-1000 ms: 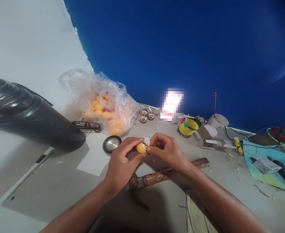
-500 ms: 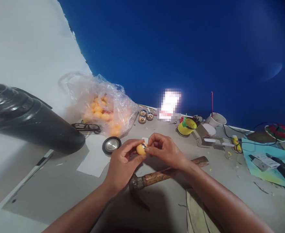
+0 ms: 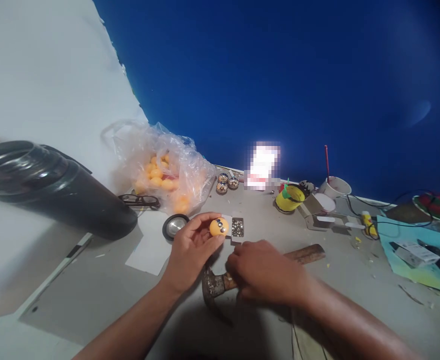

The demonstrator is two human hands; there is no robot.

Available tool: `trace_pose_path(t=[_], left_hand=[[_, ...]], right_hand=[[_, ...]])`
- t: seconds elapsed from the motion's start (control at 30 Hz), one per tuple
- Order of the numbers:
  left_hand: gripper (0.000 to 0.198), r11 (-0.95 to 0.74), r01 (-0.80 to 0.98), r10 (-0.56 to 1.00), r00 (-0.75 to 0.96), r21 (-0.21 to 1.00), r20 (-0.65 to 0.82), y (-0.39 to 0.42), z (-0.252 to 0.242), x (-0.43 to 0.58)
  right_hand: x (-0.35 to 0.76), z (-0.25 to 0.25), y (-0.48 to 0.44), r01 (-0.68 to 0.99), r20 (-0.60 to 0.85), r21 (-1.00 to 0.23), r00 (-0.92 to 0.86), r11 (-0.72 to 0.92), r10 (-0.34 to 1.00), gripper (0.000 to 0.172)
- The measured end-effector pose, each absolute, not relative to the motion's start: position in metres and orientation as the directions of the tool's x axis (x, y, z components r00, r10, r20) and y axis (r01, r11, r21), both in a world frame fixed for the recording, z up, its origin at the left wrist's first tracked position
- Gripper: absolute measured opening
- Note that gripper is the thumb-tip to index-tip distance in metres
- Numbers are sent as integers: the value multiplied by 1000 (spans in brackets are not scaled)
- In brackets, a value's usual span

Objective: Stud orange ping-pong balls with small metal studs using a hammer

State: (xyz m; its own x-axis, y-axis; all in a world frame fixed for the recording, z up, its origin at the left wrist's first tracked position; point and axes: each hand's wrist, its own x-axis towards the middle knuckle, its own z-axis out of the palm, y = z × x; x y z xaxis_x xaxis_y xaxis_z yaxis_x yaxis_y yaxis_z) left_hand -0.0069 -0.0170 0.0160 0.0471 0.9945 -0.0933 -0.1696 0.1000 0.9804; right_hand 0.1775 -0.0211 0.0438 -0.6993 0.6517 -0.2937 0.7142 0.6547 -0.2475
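Observation:
An orange ball with a row of shiny silver studs is pinched between the thumb and fingers of my left hand. My right hand is over the wooden handle of a hammer, its fingers curled round the handle near the metal head. The hammer lies on the table. Just beyond my hands stands a small open box of silver studs. A round black-rimmed metal lid is left of my left hand.
A clear plastic bag of orange balls lies at the back left, near a dark cylinder and glasses. Several studded balls sit by the wall. Rightward are a yellow cup, a white cup and blue paper.
My right hand has left the ball and moved down toward me onto the hammer handle, uncovering the box of studs. The ball stays in my left hand. The view has shifted slightly.

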Motion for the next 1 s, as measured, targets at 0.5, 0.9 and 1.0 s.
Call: trace_pose_path(t=[0.5, 0.9, 1.0], left_hand=[[27, -32, -171, 991, -134, 985, 9, -11, 25, -21], [46, 68, -229, 997, -9, 971, -72, -10, 23, -15], [45, 79, -200, 997, -3, 977, -82, -9, 25, -16]], right_hand=[[206, 75, -10, 593, -143, -545, -762, 593, 631, 10], [202, 69, -12, 572, 299, -623, -456, 534, 838, 18], [201, 77, -13, 569, 295, -638, -442, 519, 847, 21]])
